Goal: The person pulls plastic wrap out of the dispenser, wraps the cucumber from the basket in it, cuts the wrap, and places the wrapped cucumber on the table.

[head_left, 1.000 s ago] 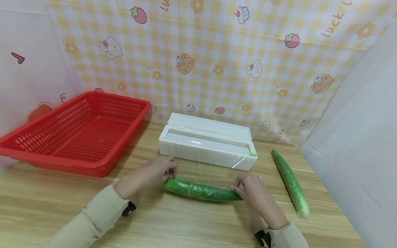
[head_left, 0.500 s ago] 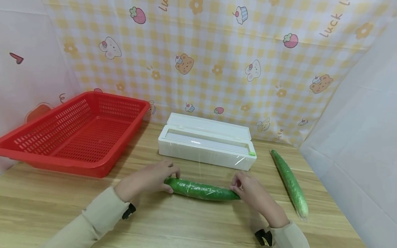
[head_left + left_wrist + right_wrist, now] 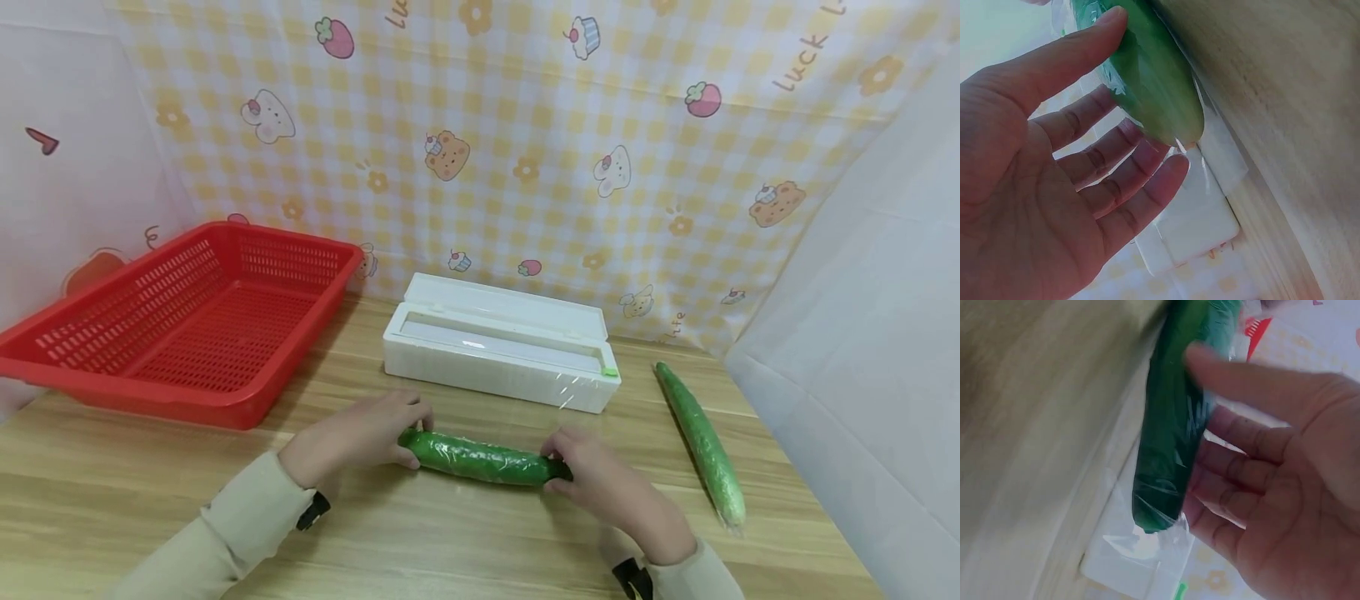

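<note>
A green cucumber (image 3: pixel 480 461) with clear plastic film over it lies crosswise on the table, in front of the white box. At its left end my left hand (image 3: pixel 372 431) grips it, thumb on the near side and fingers on the far side. My right hand (image 3: pixel 600 472) grips the other end the same way. In the left wrist view, the thumb presses the cucumber (image 3: pixel 1147 75) and the fingertips reach its pale tip. Film hangs loose past the dark tip of the cucumber (image 3: pixel 1169 450) in the right wrist view, where my thumb is blurred.
Behind the cucumber stands a white cling film box (image 3: pixel 498 367), lid up, with a green slider at its right end. A red basket (image 3: pixel 247 400) is at the left. Another wrapped cucumber (image 3: pixel 701 442) lies at the right. A checked curtain (image 3: pixel 495 217) hangs behind.
My left hand has gone from pinching film at the cucumber's left end to gripping that end. My right hand has shifted slightly left and changed from pinching film to gripping the right end.
</note>
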{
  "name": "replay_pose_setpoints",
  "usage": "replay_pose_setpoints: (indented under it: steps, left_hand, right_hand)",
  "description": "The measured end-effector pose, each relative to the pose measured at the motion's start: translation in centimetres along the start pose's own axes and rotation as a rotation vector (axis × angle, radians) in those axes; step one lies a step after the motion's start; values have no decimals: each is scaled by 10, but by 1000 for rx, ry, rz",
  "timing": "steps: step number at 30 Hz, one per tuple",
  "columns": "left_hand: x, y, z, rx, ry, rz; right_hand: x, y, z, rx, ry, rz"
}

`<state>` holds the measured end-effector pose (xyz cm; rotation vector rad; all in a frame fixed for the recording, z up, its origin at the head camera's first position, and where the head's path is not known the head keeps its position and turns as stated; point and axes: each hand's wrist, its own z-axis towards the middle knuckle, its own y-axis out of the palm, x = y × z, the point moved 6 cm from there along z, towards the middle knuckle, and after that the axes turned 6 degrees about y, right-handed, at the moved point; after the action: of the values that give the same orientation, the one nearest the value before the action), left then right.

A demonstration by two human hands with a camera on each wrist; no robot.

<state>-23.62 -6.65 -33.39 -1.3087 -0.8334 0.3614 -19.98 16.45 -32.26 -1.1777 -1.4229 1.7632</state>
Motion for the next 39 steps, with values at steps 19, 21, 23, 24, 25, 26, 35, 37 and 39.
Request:
replay_pose_setpoints:
  steps: [19,21,23,24,25,26,35,37,39]
  left_hand:
    - [-8,2,3,20,-36,-89]
    - [-9,3,4,30,-22,-91]
    - [-11,3,5,45,-1,-73]
    - [-11,3,5,51,6,-67]
    - [-12,3,5,56,10,-57]
    - [-12,2,6,59,8,-51]
    - [-17,0,7,73,-68,-70]
    - [-20,1,9,68,-87,-84]
    - [-23,1,11,65,-106,-101]
  right_hand:
    - [11,8,4,-12,89,-7]
    - [12,8,5,1,69,18]
    - [13,7,5,25,18,34]
    - [13,7,5,38,-8,40]
    - [13,7,5,50,-40,40]
    - [13,7,5,55,-55,38]
    - [24,11,12,14,26,104]
    - [26,11,14,24,18,97]
    - [29,11,16,27,19,93]
